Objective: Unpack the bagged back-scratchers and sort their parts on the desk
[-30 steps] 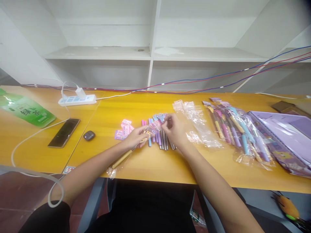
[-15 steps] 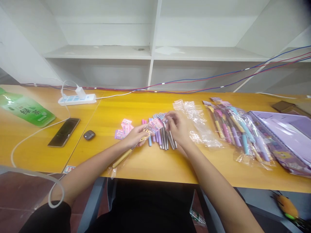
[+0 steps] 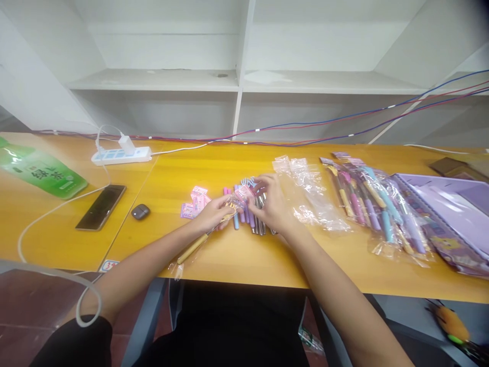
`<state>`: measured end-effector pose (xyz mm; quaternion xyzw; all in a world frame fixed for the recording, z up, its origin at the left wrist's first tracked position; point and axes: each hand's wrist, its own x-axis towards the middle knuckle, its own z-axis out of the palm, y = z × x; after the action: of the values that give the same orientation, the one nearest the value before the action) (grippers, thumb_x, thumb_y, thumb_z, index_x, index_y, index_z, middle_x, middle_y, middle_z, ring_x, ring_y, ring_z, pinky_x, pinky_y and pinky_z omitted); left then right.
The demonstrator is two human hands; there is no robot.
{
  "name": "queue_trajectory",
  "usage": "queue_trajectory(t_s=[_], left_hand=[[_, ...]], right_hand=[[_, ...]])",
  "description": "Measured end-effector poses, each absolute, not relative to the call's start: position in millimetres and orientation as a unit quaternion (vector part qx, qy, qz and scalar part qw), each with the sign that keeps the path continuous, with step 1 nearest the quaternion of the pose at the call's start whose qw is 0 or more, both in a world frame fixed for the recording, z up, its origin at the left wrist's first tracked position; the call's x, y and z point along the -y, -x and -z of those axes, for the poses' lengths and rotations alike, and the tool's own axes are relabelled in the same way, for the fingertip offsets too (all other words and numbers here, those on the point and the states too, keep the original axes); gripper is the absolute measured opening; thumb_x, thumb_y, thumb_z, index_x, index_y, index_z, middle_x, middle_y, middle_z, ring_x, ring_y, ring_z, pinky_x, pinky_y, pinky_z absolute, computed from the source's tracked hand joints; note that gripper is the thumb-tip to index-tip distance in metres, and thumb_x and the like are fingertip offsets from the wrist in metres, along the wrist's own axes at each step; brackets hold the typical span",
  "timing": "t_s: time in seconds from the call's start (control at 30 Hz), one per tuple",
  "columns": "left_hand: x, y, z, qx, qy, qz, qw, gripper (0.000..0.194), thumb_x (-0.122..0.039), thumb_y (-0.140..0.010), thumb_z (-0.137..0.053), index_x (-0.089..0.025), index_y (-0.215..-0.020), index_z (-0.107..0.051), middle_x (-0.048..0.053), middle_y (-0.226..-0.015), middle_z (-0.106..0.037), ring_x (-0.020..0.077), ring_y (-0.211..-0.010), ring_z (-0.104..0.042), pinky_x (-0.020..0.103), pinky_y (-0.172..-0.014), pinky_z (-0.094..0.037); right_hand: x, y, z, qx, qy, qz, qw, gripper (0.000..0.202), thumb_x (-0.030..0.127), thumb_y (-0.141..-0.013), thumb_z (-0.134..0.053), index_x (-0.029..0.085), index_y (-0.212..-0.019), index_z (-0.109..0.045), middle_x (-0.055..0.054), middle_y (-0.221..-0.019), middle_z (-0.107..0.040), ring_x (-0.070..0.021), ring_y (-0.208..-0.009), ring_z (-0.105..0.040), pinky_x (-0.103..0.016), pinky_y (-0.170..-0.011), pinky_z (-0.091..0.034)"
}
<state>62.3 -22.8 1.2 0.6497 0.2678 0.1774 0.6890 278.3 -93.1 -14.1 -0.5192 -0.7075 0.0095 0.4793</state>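
My left hand (image 3: 214, 214) is closed around a utensil with a yellow handle (image 3: 193, 248) in a clear plastic bag, slanting down toward the table's front edge. At the bag's upper end is a pink printed card (image 3: 244, 193). My right hand (image 3: 272, 204) has its fingers bent around that end, pinching the bag beside the card. What shape the utensil's head has is hard to make out. Beneath and behind my hands lie purple and blue handles (image 3: 236, 221) and several metal rods (image 3: 260, 228), partly hidden. More pink cards (image 3: 198, 200) lie left of my left hand.
Clear plastic bags (image 3: 313, 188) lie right of my hands. Farther right are bagged colourful utensils (image 3: 369, 204) and a lilac tray (image 3: 451, 209). Left are a phone (image 3: 101, 207), a dark small case (image 3: 140, 211), a green bottle (image 3: 42, 171) and a power strip (image 3: 121, 155). Cables run along the back.
My right hand has shifted slightly left, its fingers closing in on the card end of the bag. My left hand keeps the bagged utensil in nearly the same place.
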Motion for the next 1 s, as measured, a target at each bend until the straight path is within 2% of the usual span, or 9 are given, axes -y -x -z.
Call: queue_trajectory(t_s=[0.13, 0.2, 0.33, 0.43, 0.57, 0.67, 0.77, 0.9, 1.0], left_hand=[[23, -63, -2, -0.275, -0.648, -0.172, 0.689, 0.052, -0.028, -0.088, -0.063, -0.013, -0.138, -0.067, 0.005, -0.084, -0.075, 0.0057, -0.038, -0.045, 0.02, -0.038, -0.029], [23, -62, -1, -0.272, -0.649, -0.17, 0.69, 0.052, -0.027, -0.089, -0.062, -0.014, -0.139, -0.066, 0.006, -0.088, -0.076, 0.0055, -0.038, -0.045, 0.019, -0.038, -0.029], [22, -62, 2, -0.272, -0.651, -0.171, 0.687, 0.054, -0.023, -0.09, -0.059, -0.016, -0.143, -0.064, 0.009, -0.099, -0.079, 0.0045, -0.038, -0.046, 0.019, -0.037, -0.029], [21, -61, 3, -0.268, -0.653, -0.178, 0.685, 0.055, -0.023, -0.09, -0.059, -0.018, -0.145, -0.063, 0.009, -0.107, -0.078, 0.0038, -0.038, -0.047, 0.019, -0.037, -0.03], [21, -61, 2, -0.263, -0.664, -0.174, 0.678, 0.056, -0.025, -0.092, -0.061, -0.019, -0.147, -0.062, 0.007, -0.098, -0.077, 0.0047, -0.038, -0.047, 0.019, -0.037, -0.03], [22, -61, -1, -0.263, -0.663, -0.179, 0.678, 0.055, -0.025, -0.092, -0.061, -0.018, -0.146, -0.062, 0.007, -0.1, -0.077, 0.0044, -0.038, -0.047, 0.019, -0.038, -0.029], [23, -62, -2, -0.264, -0.657, -0.187, 0.68, 0.048, -0.025, -0.091, -0.062, -0.015, -0.137, -0.066, 0.007, -0.099, -0.077, 0.0039, -0.038, -0.046, 0.019, -0.038, -0.029], [26, -62, -3, -0.265, -0.659, -0.176, 0.681, 0.032, -0.027, -0.092, -0.06, -0.012, -0.118, -0.07, 0.008, -0.096, -0.077, 0.0035, -0.038, -0.045, 0.019, -0.038, -0.028], [28, -62, -3, -0.258, -0.659, -0.174, 0.685, 0.037, -0.028, -0.092, -0.06, -0.012, -0.125, -0.067, 0.01, -0.103, -0.077, 0.003, -0.038, -0.044, 0.019, -0.037, -0.027]], right_hand=[[92, -282, 11, 0.684, 0.533, 0.017, 0.498, 0.022, 0.015, -0.099, -0.057, 0.028, -0.116, -0.058, -0.011, -0.118, -0.056, -0.0267, -0.107, -0.062, -0.046, -0.087, -0.06], [92, -284, 8, 0.687, 0.547, 0.027, 0.477, 0.015, 0.014, -0.099, -0.056, 0.027, -0.103, -0.063, -0.011, -0.118, -0.056, -0.0284, -0.11, -0.061, -0.049, -0.09, -0.059], [94, -286, 5, 0.69, 0.549, 0.007, 0.472, 0.014, 0.019, -0.101, -0.058, 0.026, -0.105, -0.069, -0.011, -0.121, -0.055, -0.0285, -0.114, -0.06, -0.053, -0.1, -0.055], [93, -284, 4, 0.674, 0.553, -0.049, 0.488, 0.008, 0.028, -0.101, -0.063, 0.026, -0.105, -0.069, -0.01, -0.117, -0.058, -0.0266, -0.113, -0.061, -0.05, -0.102, -0.054], [91, -284, 7, 0.635, 0.564, -0.149, 0.506, 0.015, 0.04, -0.101, -0.067, 0.025, -0.102, -0.07, -0.008, -0.114, -0.059, -0.0221, -0.105, -0.063, -0.041, -0.095, -0.056], [89, -285, 9, 0.625, 0.541, -0.194, 0.527, 0.02, 0.044, -0.1, -0.069, 0.025, -0.096, -0.07, -0.006, -0.111, -0.059, -0.0217, -0.109, -0.062, -0.038, -0.095, -0.056], [87, -287, 9, 0.608, 0.532, -0.213, 0.55, 0.024, 0.048, -0.097, -0.072, 0.025, -0.093, -0.07, -0.006, -0.108, -0.06, -0.0227, -0.109, -0.061, -0.039, -0.096, -0.055], [87, -292, 5, 0.576, 0.544, -0.221, 0.568, 0.026, 0.049, -0.1, -0.067, 0.024, -0.092, -0.067, -0.005, -0.104, -0.061, -0.0223, -0.105, -0.061, -0.041, -0.099, -0.052], [88, -294, 1, 0.596, 0.538, -0.202, 0.561, 0.024, 0.048, -0.099, -0.068, 0.025, -0.092, -0.069, -0.006, -0.105, -0.059, -0.0228, -0.103, -0.061, -0.041, -0.093, -0.054]])
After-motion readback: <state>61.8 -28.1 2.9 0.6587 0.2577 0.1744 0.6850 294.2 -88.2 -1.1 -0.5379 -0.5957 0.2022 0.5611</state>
